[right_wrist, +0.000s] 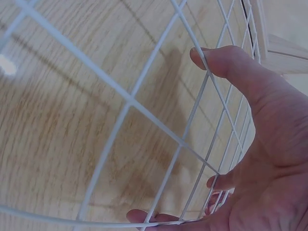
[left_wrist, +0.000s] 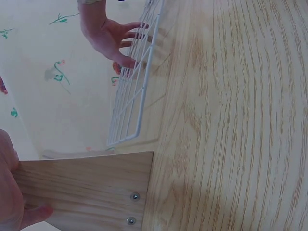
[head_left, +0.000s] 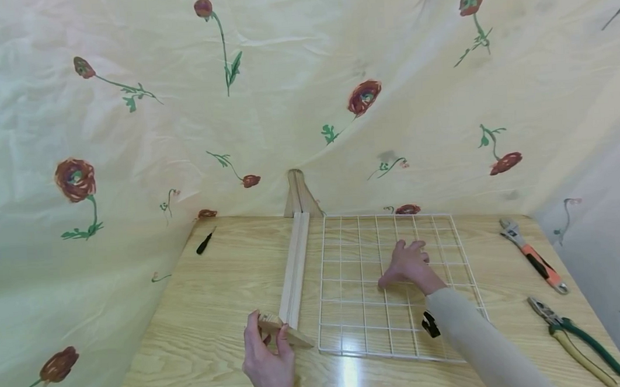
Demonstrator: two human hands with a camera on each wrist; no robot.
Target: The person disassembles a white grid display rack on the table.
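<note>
My left hand (head_left: pixel 270 359) grips the near end board of a wooden stand (head_left: pixel 295 270). In the left wrist view this board (left_wrist: pixel 91 187) has slanted sides and two screw heads near its lower edge. Two pale rails run from it to a matching far board (head_left: pixel 300 194). My right hand (head_left: pixel 410 268) holds a white wire grid (head_left: pixel 364 316) near its middle, fingers spread. The right wrist view shows the thumb (right_wrist: pixel 226 62) and fingertips reaching past the wires. Offset shadows show the grid (left_wrist: pixel 130 106) a little above the tabletop.
A small black-handled screwdriver (head_left: pixel 204 243) lies at the far left of the wood-grain table (head_left: pixel 191 328). At the right lie an adjustable wrench (head_left: pixel 540 263) and green-and-yellow pliers (head_left: pixel 575 337). Flowered cloth (head_left: pixel 295 118) hangs behind and beside the table.
</note>
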